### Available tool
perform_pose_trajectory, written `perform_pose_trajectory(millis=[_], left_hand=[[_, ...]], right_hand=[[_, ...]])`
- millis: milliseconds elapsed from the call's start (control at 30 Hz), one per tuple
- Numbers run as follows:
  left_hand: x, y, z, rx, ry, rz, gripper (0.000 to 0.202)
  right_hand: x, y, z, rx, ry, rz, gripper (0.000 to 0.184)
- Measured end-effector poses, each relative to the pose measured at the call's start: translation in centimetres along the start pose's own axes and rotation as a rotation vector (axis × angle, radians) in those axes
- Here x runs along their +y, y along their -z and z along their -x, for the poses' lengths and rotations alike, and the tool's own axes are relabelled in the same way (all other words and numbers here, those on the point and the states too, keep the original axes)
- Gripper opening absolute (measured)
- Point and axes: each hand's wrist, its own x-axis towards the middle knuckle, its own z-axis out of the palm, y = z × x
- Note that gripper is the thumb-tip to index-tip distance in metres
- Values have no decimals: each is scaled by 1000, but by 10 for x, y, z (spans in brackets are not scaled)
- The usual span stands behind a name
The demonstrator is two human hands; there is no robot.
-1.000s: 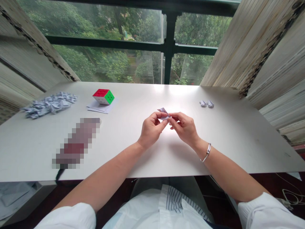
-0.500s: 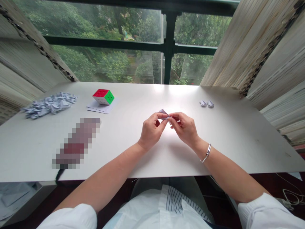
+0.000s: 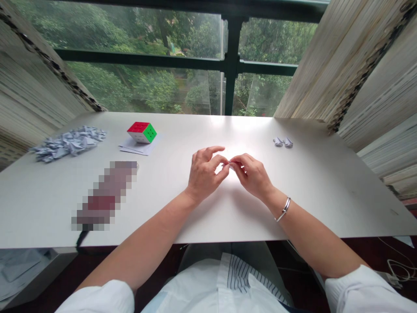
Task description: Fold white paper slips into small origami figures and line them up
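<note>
Now the left hand (image 3: 204,171) has let its outer fingers lift and spread, while its thumb and forefinger are brought together at the small piece of paper (image 3: 230,163). The flap that stood up beyond those fingers half a second ago no longer shows; perhaps it has been folded down, so the work seems to have narrowed to one small spot. The right hand (image 3: 254,174) is nearly closed, thumb and forefinger pinching the same paper, which sits between both hands' fingertips above the bench (image 3: 312,187), mostly hidden by them.

Beyond the right hand, to its right, lies a pair of folded papers (image 3: 288,142). Well left of the left hand is a paper pile (image 3: 70,141); nearer it, a coloured cube (image 3: 142,132) rests on paper sheets (image 3: 143,150). No brand or writing can be read; the long object (image 3: 104,191) left of that hand is pixelated.
</note>
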Motion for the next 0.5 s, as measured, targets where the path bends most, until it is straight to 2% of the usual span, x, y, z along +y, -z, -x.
perform_pose_trajectory(millis=[67,133,200,267,367,500], left_hand=[[-1,1,-2,-97,90,169,9],[-2,1,-3,-172,252,409,15],[-2,0,-3,-188,408,657,23],[-1,-2,-3,-166,506,840,29],[0,-4,-3,-148,588,946,32],[0,-1,-5,-215,662,1027,30]], right_hand=[[-1,1,-1,-14,-28,-50,12],[-2,1,-2,-26,-99,-132,12],[-3,2,-3,-33,-190,-217,13],[-3,3,-4,-45,-277,-298,16],[-3,5,-6,-94,-401,-464,21],[-2,6,-8,-108,-501,-635,24]])
